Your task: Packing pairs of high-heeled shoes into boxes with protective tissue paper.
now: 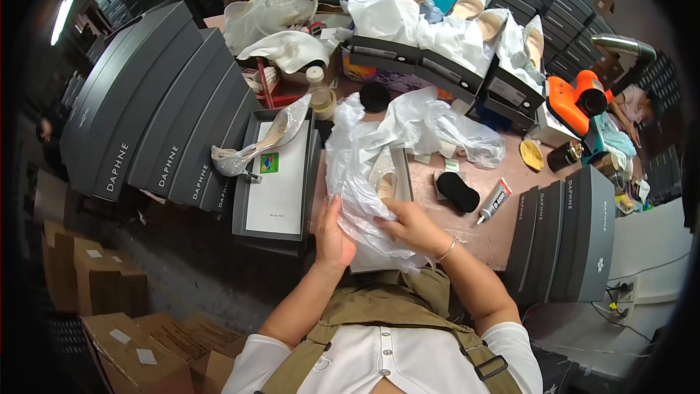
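- Both hands are down on the white tissue paper [364,197] that fills an open shoe box [402,175] on the counter [503,226], straight ahead of the person's chest
- A pale glittery shoe [382,171] shows in the box, half buried in the paper; to do this well, the paper looks best pressed flat and folded around the shoe without snagging its surface
- The left hand [332,237] lies at the near left edge of the paper, fingers curled onto it, palm turned inward, forearm rising from the lower edge
- The right hand [410,225] rests just beside it, fingers spread flat and pointing left across the paper, a thin bracelet at the wrist
- Whether either hand pinches the sheet or only presses on it, I cannot tell
- Another silvery heeled shoe [257,147] lies on a box lid [277,190] to the left; a glue tube [494,199] and a black pad [458,191] lie to the right
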Tool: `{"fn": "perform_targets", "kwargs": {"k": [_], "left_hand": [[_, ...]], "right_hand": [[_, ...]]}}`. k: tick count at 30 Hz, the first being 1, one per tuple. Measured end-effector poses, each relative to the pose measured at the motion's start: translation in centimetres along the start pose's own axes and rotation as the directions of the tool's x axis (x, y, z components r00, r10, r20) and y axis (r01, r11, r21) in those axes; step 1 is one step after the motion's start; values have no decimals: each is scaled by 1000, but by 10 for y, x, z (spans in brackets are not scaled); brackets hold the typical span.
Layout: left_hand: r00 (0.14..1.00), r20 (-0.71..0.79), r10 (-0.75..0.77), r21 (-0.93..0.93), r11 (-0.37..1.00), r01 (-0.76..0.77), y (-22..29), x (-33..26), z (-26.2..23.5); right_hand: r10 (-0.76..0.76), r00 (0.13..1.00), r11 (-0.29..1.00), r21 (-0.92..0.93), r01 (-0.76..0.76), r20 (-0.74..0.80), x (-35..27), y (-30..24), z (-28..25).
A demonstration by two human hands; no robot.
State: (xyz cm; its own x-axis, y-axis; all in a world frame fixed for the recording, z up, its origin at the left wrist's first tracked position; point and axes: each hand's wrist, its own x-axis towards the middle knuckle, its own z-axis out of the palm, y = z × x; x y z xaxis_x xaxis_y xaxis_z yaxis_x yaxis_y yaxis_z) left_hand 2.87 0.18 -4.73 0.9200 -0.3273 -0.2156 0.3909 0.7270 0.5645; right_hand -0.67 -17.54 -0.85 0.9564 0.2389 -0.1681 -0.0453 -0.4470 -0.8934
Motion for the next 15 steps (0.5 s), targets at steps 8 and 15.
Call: {"fn": "perform_targets", "kwargs": {"k": [8,15], "left_hand": [[992,-87,88,229,971,-66,32,37,-10],[964,-178,199,176,970,-167,63,37,-17]], "right_hand": [[-59,996,923,-384,29,-66,-61,-13,5],[226,891,953,-98,-285,-393,-140,27,10]]}}
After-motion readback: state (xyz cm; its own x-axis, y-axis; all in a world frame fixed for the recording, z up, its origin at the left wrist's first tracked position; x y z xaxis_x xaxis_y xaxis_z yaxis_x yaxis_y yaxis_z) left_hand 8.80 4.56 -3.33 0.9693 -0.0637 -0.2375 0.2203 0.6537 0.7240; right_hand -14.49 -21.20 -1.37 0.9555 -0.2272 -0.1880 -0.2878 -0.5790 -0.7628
